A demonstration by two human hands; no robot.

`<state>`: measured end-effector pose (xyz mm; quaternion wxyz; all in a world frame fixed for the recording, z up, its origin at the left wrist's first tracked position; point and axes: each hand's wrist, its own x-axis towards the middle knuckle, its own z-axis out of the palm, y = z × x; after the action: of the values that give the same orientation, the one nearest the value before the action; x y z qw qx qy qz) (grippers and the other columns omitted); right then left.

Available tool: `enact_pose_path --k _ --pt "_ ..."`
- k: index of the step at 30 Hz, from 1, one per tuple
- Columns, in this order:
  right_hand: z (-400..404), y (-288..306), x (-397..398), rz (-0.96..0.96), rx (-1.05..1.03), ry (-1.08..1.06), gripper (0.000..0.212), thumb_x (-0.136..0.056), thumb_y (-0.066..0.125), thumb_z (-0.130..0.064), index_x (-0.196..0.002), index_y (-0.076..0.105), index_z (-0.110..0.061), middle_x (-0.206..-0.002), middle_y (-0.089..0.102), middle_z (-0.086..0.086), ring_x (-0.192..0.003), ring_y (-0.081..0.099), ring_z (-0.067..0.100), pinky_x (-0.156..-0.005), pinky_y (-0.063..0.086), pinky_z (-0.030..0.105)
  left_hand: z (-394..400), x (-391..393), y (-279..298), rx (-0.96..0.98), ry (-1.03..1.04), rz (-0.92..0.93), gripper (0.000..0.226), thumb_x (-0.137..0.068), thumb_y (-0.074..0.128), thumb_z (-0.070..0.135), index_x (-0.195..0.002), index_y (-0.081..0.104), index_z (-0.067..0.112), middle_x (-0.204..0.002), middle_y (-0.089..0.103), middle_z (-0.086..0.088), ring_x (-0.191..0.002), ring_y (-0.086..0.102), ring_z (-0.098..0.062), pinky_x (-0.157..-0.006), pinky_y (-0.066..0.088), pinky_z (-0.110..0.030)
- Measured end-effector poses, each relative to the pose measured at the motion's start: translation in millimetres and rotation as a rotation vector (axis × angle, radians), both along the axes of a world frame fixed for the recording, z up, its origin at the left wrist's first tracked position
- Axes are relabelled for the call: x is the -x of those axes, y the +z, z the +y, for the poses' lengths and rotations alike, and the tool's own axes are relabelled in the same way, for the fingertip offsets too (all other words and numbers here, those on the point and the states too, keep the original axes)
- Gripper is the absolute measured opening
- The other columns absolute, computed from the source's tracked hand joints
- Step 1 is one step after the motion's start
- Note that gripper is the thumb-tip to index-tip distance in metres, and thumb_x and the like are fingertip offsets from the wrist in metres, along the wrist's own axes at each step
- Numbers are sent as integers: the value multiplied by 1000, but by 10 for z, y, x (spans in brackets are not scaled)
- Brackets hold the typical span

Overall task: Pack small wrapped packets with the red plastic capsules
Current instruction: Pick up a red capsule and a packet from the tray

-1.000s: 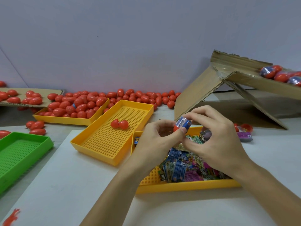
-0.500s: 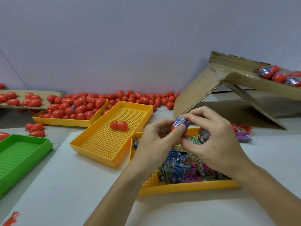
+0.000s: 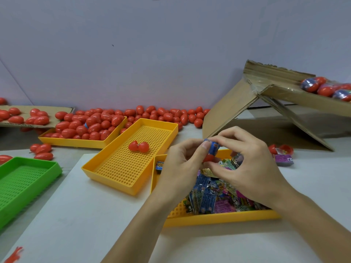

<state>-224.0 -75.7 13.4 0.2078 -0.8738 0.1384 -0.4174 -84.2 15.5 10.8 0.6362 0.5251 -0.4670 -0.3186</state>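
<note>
A blue packet sits pinched between both thumbs and forefingers above a red capsule half, over the yellow packet tray. The left hand and right hand curl around it. 1 open capsule lies in the middle tray on a white table against a pale wall. The hands have barely shifted since 0.5 s ago.

The red capsule seems mostly hidden behind the fingers.
</note>
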Motion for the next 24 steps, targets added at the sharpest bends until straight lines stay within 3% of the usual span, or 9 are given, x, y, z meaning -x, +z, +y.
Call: enact_pose_path --k 8,10,16,18,21,24 --pt "6 23 11 -37 -71 -19 41 -78 81 -25 -117 70 -21 -104 62 -9 -102 60 6 -72 45 9 8 -14 11 3 -6 87 33 -92 58 34 -109 70 8 -84 75 -4 -79 74 -18 -70 60 -24" --pt "5 48 19 -49 -94 -26 43 -77 82 -25 -118 69 -23 -104 62 -11 -100 60 2 -72 46 10 15 -14 23 9 -2 89 34 -88 61 36 -108 69 9 -85 76 -4 -78 74 -18 -71 60 -25" --pt "50 61 -5 -71 -101 -44 40 -79 77 -26 -116 65 -31 -105 60 -17 -97 58 -2 -68 47 10 15 36 16 43 73 -26 15 -86 74 20 -101 72 16 -92 77 -4 -84 75 -18 -72 60 -26" --pt "28 52 3 -54 -117 -54 43 -77 80 -20 -118 68 -27 -107 61 -17 -98 59 -3 -68 48 11 16 38 21 48 100 -48 12 -85 75 18 -96 72 21 -91 77 -4 -83 75 -18 -72 60 -27" --pt "-30 48 51 -15 -253 21 35 -85 77 -13 -118 71 -21 -111 65 -15 -104 62 6 -70 52 19 16 19 17 26 153 -173 15 -85 77 20 -100 72 19 -90 76 -1 -85 73 -16 -77 61 -31" --pt "-54 74 75 -42 -393 69 23 -93 66 -5 -107 74 -22 -103 70 -10 -103 66 9 -75 57 27 24 15 23 4 210 -316 24 -83 80 21 -105 72 16 -89 74 3 -83 71 -11 -75 59 -28"
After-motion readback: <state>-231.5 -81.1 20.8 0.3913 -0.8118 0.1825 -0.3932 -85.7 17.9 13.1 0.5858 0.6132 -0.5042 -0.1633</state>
